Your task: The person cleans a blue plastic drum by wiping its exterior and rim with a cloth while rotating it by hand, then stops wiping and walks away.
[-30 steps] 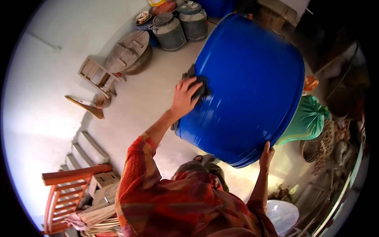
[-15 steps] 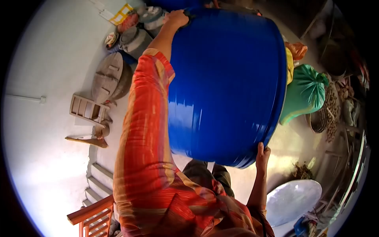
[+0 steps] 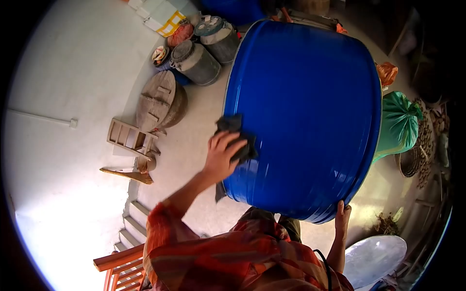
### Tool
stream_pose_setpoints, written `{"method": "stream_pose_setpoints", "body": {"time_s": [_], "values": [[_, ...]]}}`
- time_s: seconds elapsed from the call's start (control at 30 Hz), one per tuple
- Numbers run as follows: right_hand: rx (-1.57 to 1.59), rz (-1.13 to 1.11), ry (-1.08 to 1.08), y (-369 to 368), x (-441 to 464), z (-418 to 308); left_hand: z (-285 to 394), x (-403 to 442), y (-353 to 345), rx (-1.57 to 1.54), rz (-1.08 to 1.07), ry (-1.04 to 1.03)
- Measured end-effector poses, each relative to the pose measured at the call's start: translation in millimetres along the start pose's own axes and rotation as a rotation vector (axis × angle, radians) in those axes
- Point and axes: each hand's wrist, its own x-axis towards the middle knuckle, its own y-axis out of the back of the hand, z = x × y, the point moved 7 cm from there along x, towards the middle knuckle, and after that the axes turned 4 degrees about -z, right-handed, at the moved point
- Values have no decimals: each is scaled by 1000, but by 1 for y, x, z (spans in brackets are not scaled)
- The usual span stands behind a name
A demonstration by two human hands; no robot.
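A large blue plastic barrel [image 3: 301,111] lies tilted in front of me and fills the middle of the view. My left hand [image 3: 222,154] presses a dark cloth [image 3: 245,148] against the barrel's left side, close to its ridged edge. The cloth is crumpled under my fingers, and a loose piece hangs below my wrist. Down at the barrel's lower right edge, my right hand [image 3: 342,216] grips the rim with the thumb up. The fingers behind that rim are hidden.
Metal milk cans [image 3: 196,63] and a lidded wooden tub [image 3: 158,99] stand along the left wall. A small wooden chair [image 3: 130,138] lies below them. On the right are a green bag [image 3: 395,123], a wicker basket [image 3: 409,162] and a silvery oval sheet [image 3: 376,262]. An orange-red railing [image 3: 121,259] borders steps at lower left.
My left hand has come down from the barrel's far upper left to its lower left side with the cloth. In view, the barrel sits further right. My right hand stays on the rim.
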Motion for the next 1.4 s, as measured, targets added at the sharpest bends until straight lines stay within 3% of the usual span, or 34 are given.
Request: {"method": "stream_pose_setpoints", "body": {"time_s": [0.13, 0.27, 0.33, 0.37, 0.47, 0.6, 0.63, 0.67, 0.73, 0.8, 0.87, 1.0, 1.07, 1.17, 1.4], "values": [[40, 35, 0, -5, 0, 2, -18, 115, 43, 39, 84, -58], [26, 49, -28, -6, -2, -2, -92, 275, 37, 13, 60, -33], [93, 17, -4, -10, -3, -2, -128, 360, 17, -49, -210, 246], [91, 39, -7, -9, -5, 0, -163, 408, -3, 64, -170, 219], [44, 142, -51, -6, -10, 3, -179, 467, -27, 285, -133, 269], [105, 190, 1, -7, -7, -1, -150, 400, 3, 168, -49, 201], [115, 179, -1, -10, -6, -4, -172, 378, 0, -4, -100, 289], [104, 147, -29, -13, -5, -11, -148, 342, 17, 190, -6, 113], [118, 104, 2, -17, -2, -10, -122, 251, 33, 132, 98, 44], [205, 37, -3, -21, 2, -7, -80, 158, 41, 162, 161, 238], [233, 27, 15, -28, 1, -17, -51, 72, 25, 173, 254, 263], [181, 49, 69, -28, 0, -23, -12, -42, -15, 85, 212, 423], [113, -64, 15, -22, 1, -6, -13, -44, -14, 62, 221, 421], [82, -4, 44, -14, 1, -11, -29, 3, 14, 17, 256, 431], [66, 64, 53, -23, 2, -47, -137, 211, 36, 54, 160, 521]]}}
